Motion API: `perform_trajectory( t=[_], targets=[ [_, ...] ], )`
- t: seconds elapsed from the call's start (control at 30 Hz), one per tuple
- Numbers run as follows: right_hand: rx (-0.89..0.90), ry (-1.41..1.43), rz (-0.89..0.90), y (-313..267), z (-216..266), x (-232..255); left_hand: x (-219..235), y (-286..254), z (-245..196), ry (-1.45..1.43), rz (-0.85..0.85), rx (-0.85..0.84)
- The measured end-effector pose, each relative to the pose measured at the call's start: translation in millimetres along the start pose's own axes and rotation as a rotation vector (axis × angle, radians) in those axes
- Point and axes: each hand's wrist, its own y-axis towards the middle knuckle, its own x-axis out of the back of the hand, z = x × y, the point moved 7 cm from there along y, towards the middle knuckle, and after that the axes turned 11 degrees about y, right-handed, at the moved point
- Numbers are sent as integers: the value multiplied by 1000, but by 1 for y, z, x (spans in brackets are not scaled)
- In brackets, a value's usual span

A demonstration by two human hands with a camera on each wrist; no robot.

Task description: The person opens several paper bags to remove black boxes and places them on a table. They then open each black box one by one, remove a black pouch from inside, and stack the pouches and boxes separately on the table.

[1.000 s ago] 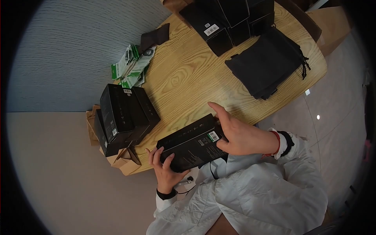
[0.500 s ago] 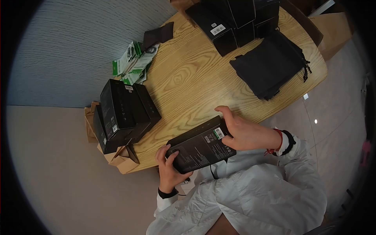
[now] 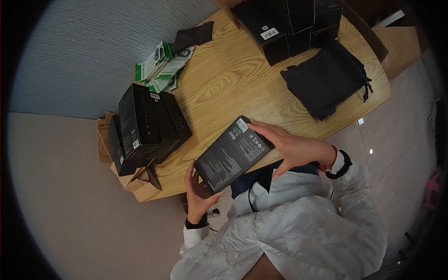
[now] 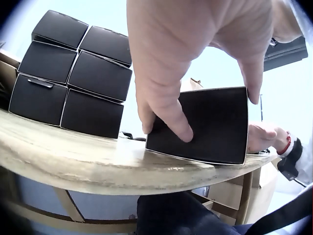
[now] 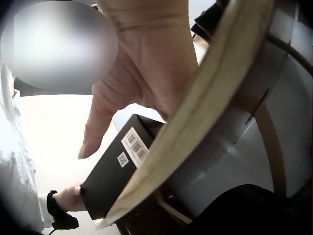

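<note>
Black box [image 3: 235, 154], left hand [image 3: 198, 200] at seven o'clock pinching its end, right hand [image 3: 295, 147] at three, fingers touching, thumb spread

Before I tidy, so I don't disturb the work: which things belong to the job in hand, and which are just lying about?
Probably the job's:
black box, gripped by left hand, right hand at its other end

Apparently lying about, untouched:
black drawstring bags
green-white packets
left black boxes
far black boxes
</note>
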Motion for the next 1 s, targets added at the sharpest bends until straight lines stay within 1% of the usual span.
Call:
perform_trajectory(
  t=[0.03, 0.07, 0.1, 0.17, 0.23, 0.3, 0.33, 0.37, 0.4, 0.43, 0.5, 0.53, 0.6, 0.63, 0.7, 0.73, 0.77, 0.8, 0.83, 0.87, 0.9, 0.93, 1.0],
  targets=[
    [16, 5, -46, 4, -3, 3, -3, 1, 2, -174, 5, 66],
    [31, 10, -93, 6, -4, 7, -4, 1, 3, -176, 1, 68],
    [32, 9, -87, 8, -6, 9, -3, 1, 3, -183, -20, 52],
    [-183, 265, -91, 8, -25, 15, 0, 1, 6, -191, -48, 37],
    [-159, 253, -95, 10, -27, 17, 1, 0, 20, -349, -33, 118],
    [-41, 142, -104, 13, -26, 16, 1, 1, 23, -403, -37, 104],
    [-42, 142, -100, 13, -24, 16, 0, 1, 23, -456, -39, 92],
    [-85, 170, -89, 13, -24, 16, 0, 2, 23, -457, -42, 94],
    [-128, 198, -77, 12, -25, 15, -1, 2, 24, -426, -58, 96],
    [-130, 199, -69, 12, -24, 13, -1, 2, 24, -394, -74, 100],
    [-71, 80, -93, 11, -18, 10, 1, 4, 26, -370, -71, 85],
    [-70, 80, -89, 9, -17, 8, 2, 5, 26, -345, -62, 67],
    [-13, -76, -137, 6, -11, 6, 2, 4, 31, -331, -78, 69],
    [-14, -75, -133, 6, -10, 5, 3, 3, 32, -317, -91, 70],
    [-102, -119, -103, 5, -13, 3, 3, 0, 32, -342, -117, 79],
    [-102, -120, -101, 5, -14, 2, 4, 0, 32, -365, -139, 84],
    [-65, -161, -112, 5, -12, 1, 3, -1, 32, -367, -141, 83],
    [-29, -201, -123, 5, -11, 0, 6, -4, 37, -423, -205, 149],
    [-28, -203, -120, 6, -13, -1, 9, -7, 42, -479, -269, 215],
    [-22, -136, -121, 7, -15, -3, 10, -6, 38, -481, -273, 215],
    [-15, -69, -119, 7, -16, -4, 10, -4, 38, -465, -273, 292],
    [-14, -69, -113, 7, -13, -5, 11, -4, 40, -448, -274, 369],
    [21, -63, -139, 8, -2, -2, 18, -3, 47, -451, -261, 378]
  ],
)
